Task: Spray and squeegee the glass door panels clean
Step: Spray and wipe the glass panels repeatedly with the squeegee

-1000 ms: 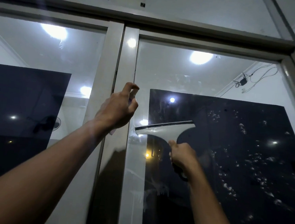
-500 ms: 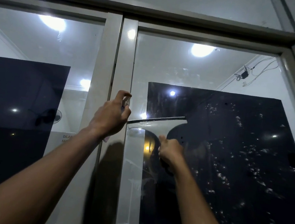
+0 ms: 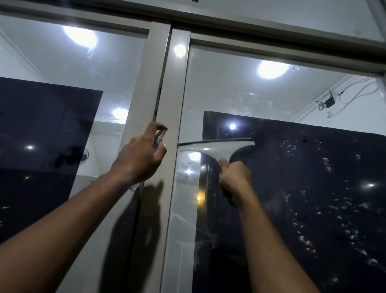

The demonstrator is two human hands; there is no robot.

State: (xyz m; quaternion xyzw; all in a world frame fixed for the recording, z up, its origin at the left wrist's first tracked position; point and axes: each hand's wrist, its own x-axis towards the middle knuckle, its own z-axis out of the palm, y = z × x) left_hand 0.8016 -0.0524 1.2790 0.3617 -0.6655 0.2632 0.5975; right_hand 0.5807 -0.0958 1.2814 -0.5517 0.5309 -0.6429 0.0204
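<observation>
My right hand grips the handle of a white squeegee. Its black blade lies against the right glass door panel, with the blade's left end at the panel's left edge. Spray droplets speckle the dark part of that panel to the right. My left hand holds a small clear spray bottle in front of the door's centre frame, with the forefinger curled over the nozzle. The left glass door panel lies beyond my left arm.
White door frames meet between the two panels, and a top rail runs above. Dark sheets cover the lower part behind both panes. Ceiling lights reflect in the glass. Cables hang at the upper right inside.
The squeegee has slid left along the right panel until its blade end reaches the frame. My left hand with the bottle has shifted slightly left and down against the centre frame.
</observation>
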